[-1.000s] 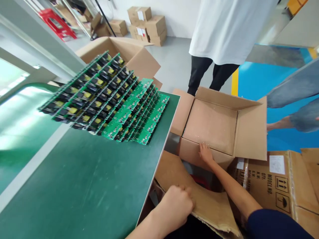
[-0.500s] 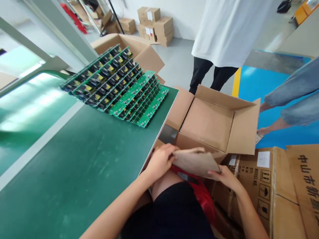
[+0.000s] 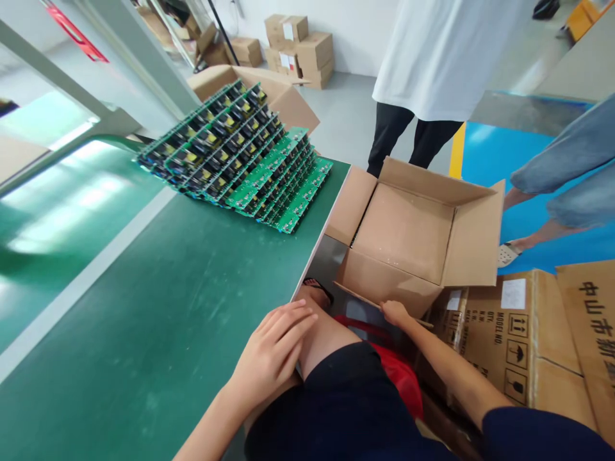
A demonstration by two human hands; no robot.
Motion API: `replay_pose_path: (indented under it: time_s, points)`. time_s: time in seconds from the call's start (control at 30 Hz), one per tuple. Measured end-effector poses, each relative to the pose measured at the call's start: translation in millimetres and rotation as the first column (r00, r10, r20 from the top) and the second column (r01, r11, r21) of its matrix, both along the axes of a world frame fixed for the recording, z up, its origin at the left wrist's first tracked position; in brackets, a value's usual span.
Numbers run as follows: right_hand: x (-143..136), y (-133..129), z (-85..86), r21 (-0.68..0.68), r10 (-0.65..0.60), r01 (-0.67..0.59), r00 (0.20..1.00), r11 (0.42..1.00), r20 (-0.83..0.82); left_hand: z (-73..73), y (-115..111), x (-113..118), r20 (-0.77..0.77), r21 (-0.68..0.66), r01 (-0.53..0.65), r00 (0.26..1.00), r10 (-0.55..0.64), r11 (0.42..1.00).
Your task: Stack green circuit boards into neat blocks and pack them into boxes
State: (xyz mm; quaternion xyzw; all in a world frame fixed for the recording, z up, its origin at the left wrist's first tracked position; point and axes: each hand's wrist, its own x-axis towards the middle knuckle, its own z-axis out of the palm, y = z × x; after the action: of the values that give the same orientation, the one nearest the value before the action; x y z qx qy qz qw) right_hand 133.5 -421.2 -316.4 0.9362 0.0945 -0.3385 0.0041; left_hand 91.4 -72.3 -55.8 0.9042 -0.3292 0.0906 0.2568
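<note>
My right hand (image 3: 398, 314) has its fingers closed on the outer edge of the near flap of an open cardboard box (image 3: 406, 230). A flat brown cardboard surface shows inside that box. My left hand (image 3: 276, 349) is empty, fingers stretched out, beside my knee at the edge of the green table (image 3: 192, 320). Farther up the table, several rows of green circuit boards (image 3: 240, 157) lean together, with black and yellow parts on them.
Printed cartons (image 3: 500, 339) stand at my right, and a red bag-like item (image 3: 398, 378) lies beside my leg. A person in a white shirt (image 3: 432, 57) stands beyond the box; another person's legs (image 3: 571, 173) are at the right. Stacked cartons (image 3: 307, 51) sit by the wall.
Both hands were on a raised piece of brown cardboard. My left hand has let go and drawn back toward the table edge; my right hand has moved left onto the box flap.
</note>
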Motion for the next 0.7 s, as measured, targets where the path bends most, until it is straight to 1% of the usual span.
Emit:
replay_pose_path:
  time_s: [0.1,0.17,0.23,0.33,0.43,0.5,0.6,0.7]
  points:
    - [-11,0,-21.9,-0.083,-0.126,0.116,0.985,0.99,-0.119,-1.2,4,-1,-0.039,-0.052,-0.043,0.998,0.041,0.998]
    - [-17,-4,-30.4,-0.124,-0.202,0.185,0.969,0.975,-0.143,0.2,3,2,-0.066,-0.101,-0.08,0.995,0.074,0.992]
    - [-22,-6,-33.8,-0.139,-0.254,0.235,0.957,0.962,-0.141,2.8,1,4,-0.097,-0.14,-0.118,0.99,0.105,0.983]
    - [-29,-2,-30.6,-0.123,-0.291,0.278,0.95,0.953,-0.111,6.3,0,6,-0.132,-0.166,-0.162,0.981,0.141,0.973]
    - [-37,15,-22.3,-0.052,-0.294,0.291,0.953,0.955,-0.077,7.3,1,6,-0.158,-0.156,-0.178,0.975,0.154,0.971]
    - [-44,33,-17.7,0.047,-0.266,0.272,0.958,0.961,-0.109,7.6,1,6,-0.174,-0.152,-0.178,0.973,0.151,0.972]
    - [-53,63,-16.9,0.191,-0.195,0.251,0.942,0.949,-0.272,9.7,-1,5,-0.177,-0.165,-0.169,0.974,0.14,0.972]
    - [-55,87,-21.9,0.261,-0.154,0.272,0.905,0.926,-0.397,11.9,3,3,-0.169,-0.157,-0.146,0.978,0.118,0.977]
